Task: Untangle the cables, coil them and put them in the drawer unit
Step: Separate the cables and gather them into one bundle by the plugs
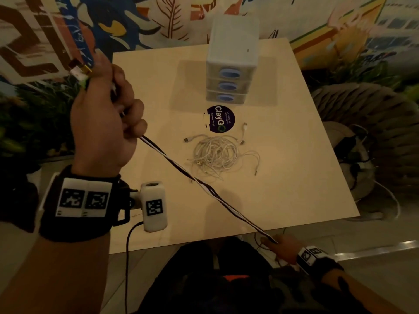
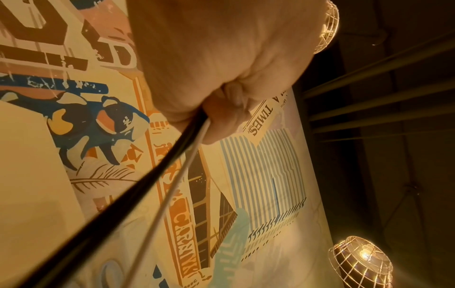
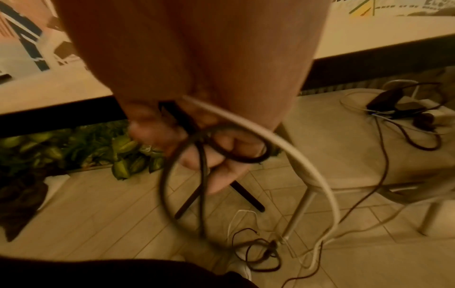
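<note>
- A black cable (image 1: 181, 167) and a white cable (image 1: 204, 187), twisted round each other, are stretched taut on a slant above the desk (image 1: 294, 168), from the raised left hand (image 1: 106, 118) down to the right hand (image 1: 280, 244).
- The left grip is closed in a fist round both cables; in the left wrist view they are seen leaving the curled fingers (image 2: 221, 117) side by side.
- The right hand is held low, past the near desk edge; its grip is closed round the same pair, with the black cable looped over the fingers (image 3: 221, 165) and the white cable arching away to the floor (image 3: 98, 214).
- A tangled heap of white cables (image 1: 215, 155) is left lying on the desk, just in front of a round dark sticker (image 1: 221, 118).
- The drawer unit (image 1: 233, 62), with three drawers pushed in, is set at the far side of the desk, behind the sticker.
- More loose cables are seen on the floor under a chair (image 3: 369, 136).
</note>
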The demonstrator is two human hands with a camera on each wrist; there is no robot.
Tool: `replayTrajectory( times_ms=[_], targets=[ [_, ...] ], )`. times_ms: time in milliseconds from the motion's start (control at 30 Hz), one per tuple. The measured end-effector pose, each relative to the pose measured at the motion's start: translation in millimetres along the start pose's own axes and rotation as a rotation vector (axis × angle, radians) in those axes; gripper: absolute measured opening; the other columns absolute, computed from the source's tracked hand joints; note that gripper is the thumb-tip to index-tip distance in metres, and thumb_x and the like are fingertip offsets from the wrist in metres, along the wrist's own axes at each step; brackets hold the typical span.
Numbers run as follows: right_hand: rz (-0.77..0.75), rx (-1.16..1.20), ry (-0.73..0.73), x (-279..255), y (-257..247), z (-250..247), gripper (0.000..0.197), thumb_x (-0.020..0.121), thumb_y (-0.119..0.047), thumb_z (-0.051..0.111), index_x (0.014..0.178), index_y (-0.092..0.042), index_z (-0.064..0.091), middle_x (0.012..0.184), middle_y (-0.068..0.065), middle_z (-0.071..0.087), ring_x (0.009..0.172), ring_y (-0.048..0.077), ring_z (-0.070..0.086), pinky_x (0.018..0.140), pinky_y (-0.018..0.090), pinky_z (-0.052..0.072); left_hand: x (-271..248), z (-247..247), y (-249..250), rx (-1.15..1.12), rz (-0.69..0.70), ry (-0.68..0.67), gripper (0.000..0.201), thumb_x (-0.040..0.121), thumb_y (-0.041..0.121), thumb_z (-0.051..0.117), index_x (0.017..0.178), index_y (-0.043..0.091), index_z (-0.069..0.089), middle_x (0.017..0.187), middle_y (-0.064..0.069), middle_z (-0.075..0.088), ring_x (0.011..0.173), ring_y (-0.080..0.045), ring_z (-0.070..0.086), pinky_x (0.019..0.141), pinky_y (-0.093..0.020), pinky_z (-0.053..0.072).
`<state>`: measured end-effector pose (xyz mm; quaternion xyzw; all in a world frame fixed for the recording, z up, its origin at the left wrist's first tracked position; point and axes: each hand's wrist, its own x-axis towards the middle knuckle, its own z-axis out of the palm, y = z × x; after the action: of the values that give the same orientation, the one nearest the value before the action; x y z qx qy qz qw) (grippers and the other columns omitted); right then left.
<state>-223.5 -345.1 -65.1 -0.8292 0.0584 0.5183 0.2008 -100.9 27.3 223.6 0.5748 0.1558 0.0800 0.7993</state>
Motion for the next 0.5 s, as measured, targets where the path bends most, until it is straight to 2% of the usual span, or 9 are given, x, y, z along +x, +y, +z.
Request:
replayTrajectory(
  times_ms=[100,200,267,367,433,500],
  targets=[
    [-0.007,-0.01,0.047,9.2,7.7,2.7,0.044,0.099,-0.057,0.05,0.068,-0.027,0.051,0.067,-0.003,0.055,0.063,0.013,0.054,0.062,0.028,0.039,-3.5,-1.9,-1.0,0.003,-0.006,-0.013,0.041,0.11,0.046,0.036,0.075,0.027,0.045,0.059,0.006,0.028,0.048,-0.011,0.013,0.041,-0.024,0.016],
    [-0.055,-0.112,0.054,13.4,8.8,3.5,0.024,0.096,-0.053,0.059,0.097,-0.029,0.062,0.094,-0.001,0.067,0.084,0.013,0.062,0.072,0.024,0.048,-6.3,-2.6,0.3,0.011,-0.011,-0.045,0.041,0.11,0.045,0.035,0.074,0.026,0.045,0.061,0.005,0.024,0.048,-0.011,0.012,0.042,-0.023,0.015],
    [-0.07,-0.175,0.043,14.6,8.1,4.5,0.037,0.09,-0.053,0.065,0.116,-0.026,0.064,0.113,-0.001,0.07,0.1,0.014,0.066,0.086,0.026,0.052,-7.5,-2.2,0.9,0.006,-0.025,-0.083,0.042,0.11,0.046,0.034,0.075,0.025,0.044,0.061,0.005,0.022,0.047,-0.011,0.011,0.042,-0.023,0.014],
    [-0.075,-0.229,0.019,8.2,-1.9,0.9,0.066,0.082,-0.057,0.072,0.141,-0.031,0.054,0.139,-0.007,0.059,0.124,0.015,0.059,0.102,0.026,0.048,-9.0,0.4,-1.4,-0.003,-0.059,-0.156,0.042,0.11,0.047,0.032,0.076,0.025,0.042,0.062,0.003,0.018,0.047,-0.01,0.011,0.042,-0.023,0.012],
    [-0.072,-0.275,-0.005,1.5,-12.9,-8.1,0.065,0.083,-0.059,0.071,0.14,-0.03,0.057,0.142,-0.006,0.057,0.127,0.015,0.057,0.104,0.027,0.046,-10.2,3.2,-6.8,-0.019,-0.069,-0.22,0.041,0.11,0.045,0.03,0.077,0.024,0.041,0.061,0.004,0.018,0.046,-0.01,0.011,0.041,-0.021,0.013],
    [-0.109,-0.356,0.009,-14.9,-32.2,-29.2,0.05,0.088,-0.06,0.064,0.127,-0.028,0.069,0.132,-0.004,0.066,0.117,0.014,0.062,0.097,0.027,0.048,-13.6,7.6,-14.6,-0.055,-0.086,-0.286,0.038,0.111,0.041,0.031,0.077,0.024,0.038,0.058,0.006,0.021,0.045,-0.009,0.012,0.04,-0.02,0.014]
  ],
)
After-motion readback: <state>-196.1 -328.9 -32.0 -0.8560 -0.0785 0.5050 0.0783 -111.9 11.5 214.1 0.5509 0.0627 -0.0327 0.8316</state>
